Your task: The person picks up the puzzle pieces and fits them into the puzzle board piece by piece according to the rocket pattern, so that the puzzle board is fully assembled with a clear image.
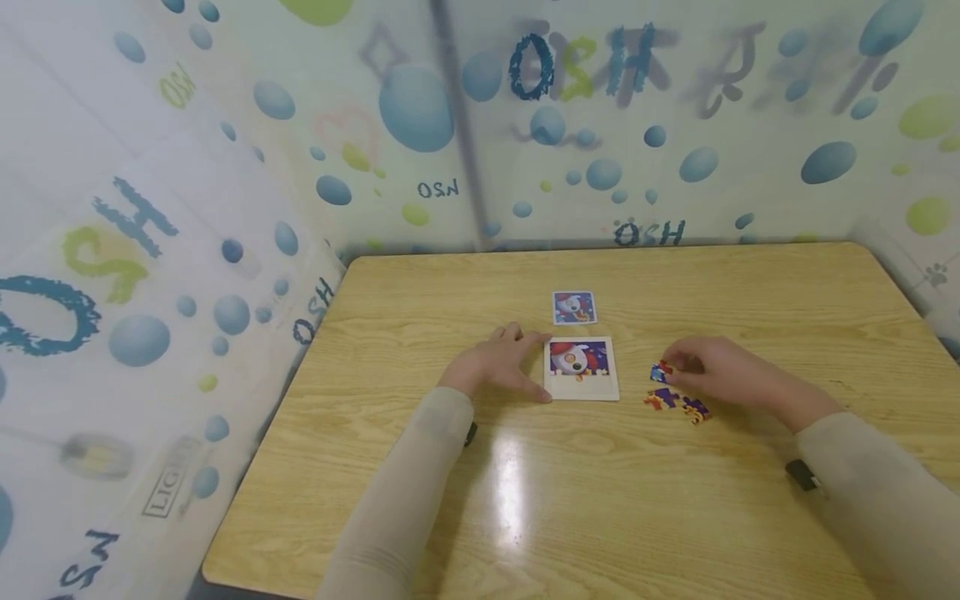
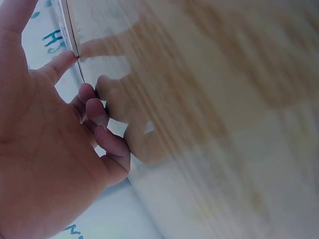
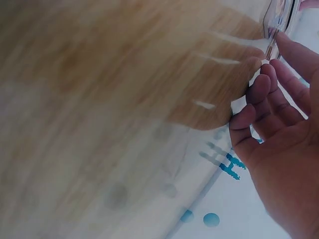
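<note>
A square puzzle tray (image 1: 581, 390) lies on the table, its upper part filled with a picture of a white character in a red hat. My left hand (image 1: 501, 363) touches the tray's left side, thumb at the near corner and index finger at the far one. To the right of the tray, my right hand (image 1: 712, 371) pinches a blue and red puzzle piece (image 1: 658, 373) between thumb and fingers. Several loose puzzle pieces (image 1: 663, 399) in purple and orange lie just below it. In the right wrist view, the right hand (image 3: 284, 114) hovers close to the tabletop, fingertips touching or nearly touching it.
A small picture card (image 1: 574, 307) showing the same character lies beyond the tray. The wooden table (image 1: 420, 292) has walls with blue and green dots (image 1: 417, 108) along its back and left sides.
</note>
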The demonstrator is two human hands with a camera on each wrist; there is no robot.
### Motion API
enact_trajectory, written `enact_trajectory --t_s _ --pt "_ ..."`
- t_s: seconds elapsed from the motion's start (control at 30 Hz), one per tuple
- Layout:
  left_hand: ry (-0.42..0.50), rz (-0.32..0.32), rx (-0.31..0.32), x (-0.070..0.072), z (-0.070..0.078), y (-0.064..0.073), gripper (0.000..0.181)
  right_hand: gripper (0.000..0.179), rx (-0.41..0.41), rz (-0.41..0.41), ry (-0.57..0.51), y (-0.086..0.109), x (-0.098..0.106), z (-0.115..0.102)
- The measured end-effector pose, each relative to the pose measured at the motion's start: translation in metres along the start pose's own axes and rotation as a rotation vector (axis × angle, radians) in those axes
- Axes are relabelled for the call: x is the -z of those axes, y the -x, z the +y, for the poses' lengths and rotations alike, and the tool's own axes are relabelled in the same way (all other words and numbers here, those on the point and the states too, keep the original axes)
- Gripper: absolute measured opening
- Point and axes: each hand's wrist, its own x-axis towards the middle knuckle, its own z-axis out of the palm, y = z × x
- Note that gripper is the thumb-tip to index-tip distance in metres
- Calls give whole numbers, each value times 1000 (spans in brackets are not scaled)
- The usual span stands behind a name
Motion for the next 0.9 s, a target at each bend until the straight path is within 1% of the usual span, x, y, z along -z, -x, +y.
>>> enact_trajectory --t_s 0.2,0.47,0.7,0.9 --pt "2 -3 2 0 0 1 112 30 23 39 10 -5 -1 2" --pt "8 -1 -1 0 -1 -1 112 47 4 23 10 -7 -1 6" --pt "0 -1 7 0 0 -1 112 43 28 19 31 -8 -2 8" --pt "2 -5 15 0 0 -2 111 35 29 11 32 -9 -1 9"
